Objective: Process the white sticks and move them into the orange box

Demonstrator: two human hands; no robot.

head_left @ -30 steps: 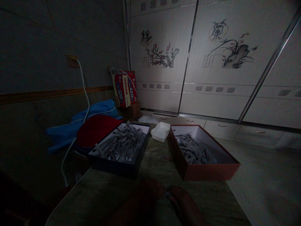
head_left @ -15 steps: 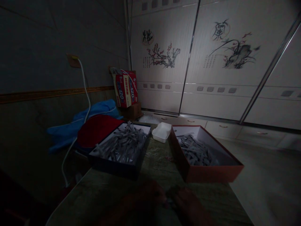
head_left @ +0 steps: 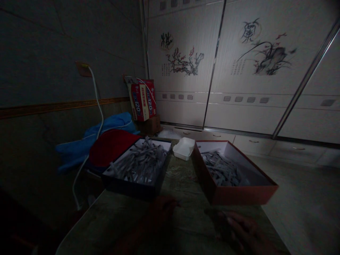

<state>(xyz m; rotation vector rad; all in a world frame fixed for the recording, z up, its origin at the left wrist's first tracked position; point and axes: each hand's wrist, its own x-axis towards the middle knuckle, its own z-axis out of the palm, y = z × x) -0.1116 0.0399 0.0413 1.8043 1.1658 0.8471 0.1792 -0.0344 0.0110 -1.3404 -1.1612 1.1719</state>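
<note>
The picture is very dark. My left hand rests low on the greenish table, just in front of the dark blue box heaped with grey strips; its fingers are lost in shadow. My right hand lies further right, below the front wall of the red box, which holds a smaller pile of grey strips. Its fingers look curled round a small dark thing that I cannot make out.
A small white tray sits between the two boxes at the back. Left of the table lie a red cushion and blue cloth. A white cable hangs from a wall socket. A red carton stands before painted sliding doors.
My hands were together at the table's front edge around a small grey piece. They have parted: the right hand went right toward the red box, the left stayed near the blue box.
</note>
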